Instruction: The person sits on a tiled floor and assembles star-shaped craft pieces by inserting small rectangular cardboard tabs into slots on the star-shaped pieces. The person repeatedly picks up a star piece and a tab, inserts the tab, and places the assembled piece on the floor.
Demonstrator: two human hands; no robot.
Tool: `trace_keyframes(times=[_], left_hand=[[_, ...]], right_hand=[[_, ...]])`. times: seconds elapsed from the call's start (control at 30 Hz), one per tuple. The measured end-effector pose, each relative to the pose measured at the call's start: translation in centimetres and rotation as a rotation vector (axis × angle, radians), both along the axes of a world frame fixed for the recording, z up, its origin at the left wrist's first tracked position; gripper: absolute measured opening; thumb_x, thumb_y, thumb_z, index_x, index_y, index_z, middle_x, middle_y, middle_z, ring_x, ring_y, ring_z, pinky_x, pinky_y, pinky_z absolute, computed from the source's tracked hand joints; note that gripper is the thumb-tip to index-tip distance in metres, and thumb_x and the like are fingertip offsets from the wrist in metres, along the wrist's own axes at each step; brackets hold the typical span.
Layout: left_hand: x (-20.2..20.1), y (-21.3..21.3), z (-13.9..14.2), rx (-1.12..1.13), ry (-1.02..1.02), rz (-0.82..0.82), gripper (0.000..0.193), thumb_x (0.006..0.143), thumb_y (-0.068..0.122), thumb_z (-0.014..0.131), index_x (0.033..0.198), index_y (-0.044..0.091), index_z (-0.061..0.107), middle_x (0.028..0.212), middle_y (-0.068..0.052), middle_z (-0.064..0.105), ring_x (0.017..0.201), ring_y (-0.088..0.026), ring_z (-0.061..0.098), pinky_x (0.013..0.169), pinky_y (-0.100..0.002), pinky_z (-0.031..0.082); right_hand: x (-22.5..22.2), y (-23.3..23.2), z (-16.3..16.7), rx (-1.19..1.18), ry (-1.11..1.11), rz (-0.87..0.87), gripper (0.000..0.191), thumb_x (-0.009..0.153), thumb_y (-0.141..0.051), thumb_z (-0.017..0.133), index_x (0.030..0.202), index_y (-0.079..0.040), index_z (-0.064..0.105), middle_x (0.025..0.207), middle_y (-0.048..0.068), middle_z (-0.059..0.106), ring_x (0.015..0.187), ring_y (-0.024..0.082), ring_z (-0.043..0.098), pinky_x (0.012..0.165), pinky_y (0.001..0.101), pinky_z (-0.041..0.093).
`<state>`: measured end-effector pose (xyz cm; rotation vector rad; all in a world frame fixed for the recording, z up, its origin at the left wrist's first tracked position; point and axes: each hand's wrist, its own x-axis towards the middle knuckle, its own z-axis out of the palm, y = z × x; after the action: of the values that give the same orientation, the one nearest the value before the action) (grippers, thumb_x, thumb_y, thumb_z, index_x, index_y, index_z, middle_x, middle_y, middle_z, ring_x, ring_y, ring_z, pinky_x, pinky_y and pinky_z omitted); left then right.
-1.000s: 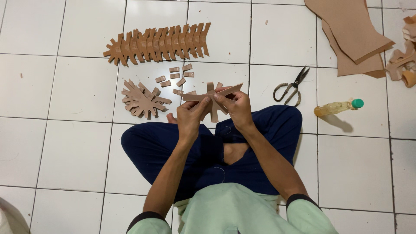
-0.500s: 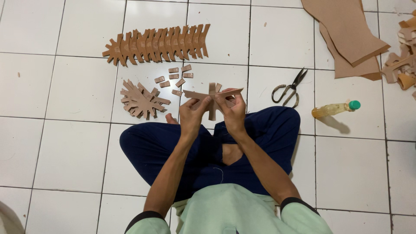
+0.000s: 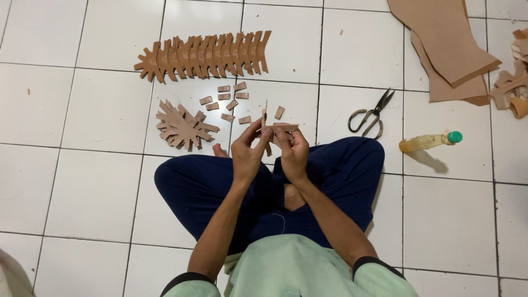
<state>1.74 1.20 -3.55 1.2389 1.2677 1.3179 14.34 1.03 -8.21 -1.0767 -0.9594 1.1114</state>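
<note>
Person is sitting cross-legged on a white tiled floor (image 3: 82, 181), both hands up in front of the knees. The left hand (image 3: 248, 157) and right hand (image 3: 293, 151) are both pinching one small cardboard piece (image 3: 273, 127), fingertips closed on it from either side. It's being held in the air just above the legs, not touching the floor. It looks like a flat strip with another bit crossing it upright, but the fingers are covering part of it, so I can't tell the exact shape.

Stuff lying around:
- a long row of slotted cardboard shapes (image 3: 204, 55) stretching across the tiles further out
- a star-like cardboard cluster (image 3: 181, 125) sitting to the left of the hands
- a scatter of little cardboard tabs (image 3: 225, 99) between the row and the hands
- scissors (image 3: 371, 114) lying to the right, blades slightly apart
- a glue bottle (image 3: 429, 142) with a green cap lying on its side near the right knee
- big cardboard sheets (image 3: 445, 41) overlapping in the top right corner, with more cut shapes (image 3: 514, 88) at the right edge
</note>
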Motion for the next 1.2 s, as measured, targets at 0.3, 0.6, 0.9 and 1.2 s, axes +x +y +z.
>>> trace_keyframes(times=[0.3,0.6,0.9,1.2], left_hand=[[-1.3,-0.2,0.0,-0.193,-0.215,0.056,0.051,0.091,0.03,0.077,0.123,-0.008,0.067,0.104,-0.014,0.077,0.097,-0.018,0.075,0.086,-0.026,0.058],[-2.9,-1.3,-0.6,-0.162,-0.263,0.028,0.047,0.093,0.033,0.077,0.12,-0.004,0.069,0.103,-0.012,0.076,0.094,-0.015,0.074,0.084,-0.024,0.058],[-15.0,1.1,-0.3,0.159,0.715,0.496,0.052,0.085,0.033,0.078,0.122,-0.002,0.068,0.105,-0.019,0.071,0.101,-0.029,0.073,0.084,-0.038,0.063],[-17.9,3.0,-7.5,0.01,1.006,0.252,0.03,0.09,0.019,0.077,0.11,-0.003,0.072,0.109,-0.023,0.072,0.097,-0.042,0.067,0.084,-0.049,0.055]], right_hand=[[1.5,1.3,1.6,0.101,-0.004,0.103,0.038,0.107,-0.025,0.061,0.132,0.004,0.062,0.128,0.013,0.068,0.113,0.014,0.066,0.094,0.0244,0.056],[2.1,2.6,0.8,-0.099,-0.081,0.266,0.034,0.103,-0.006,0.071,0.133,0.009,0.066,0.115,0.022,0.075,0.104,0.025,0.075,0.094,0.034,0.064],[3.1,2.6,-2.2,-0.223,-0.099,0.384,0.042,0.1,-0.02,0.067,0.132,0.004,0.059,0.117,0.014,0.074,0.105,0.019,0.072,0.088,0.0318,0.061],[1.8,8.1,-6.9,-0.086,-0.508,0.317,0.039,0.096,-0.019,0.073,0.128,0.002,0.064,0.117,0.015,0.074,0.109,0.019,0.071,0.092,0.0305,0.058]])
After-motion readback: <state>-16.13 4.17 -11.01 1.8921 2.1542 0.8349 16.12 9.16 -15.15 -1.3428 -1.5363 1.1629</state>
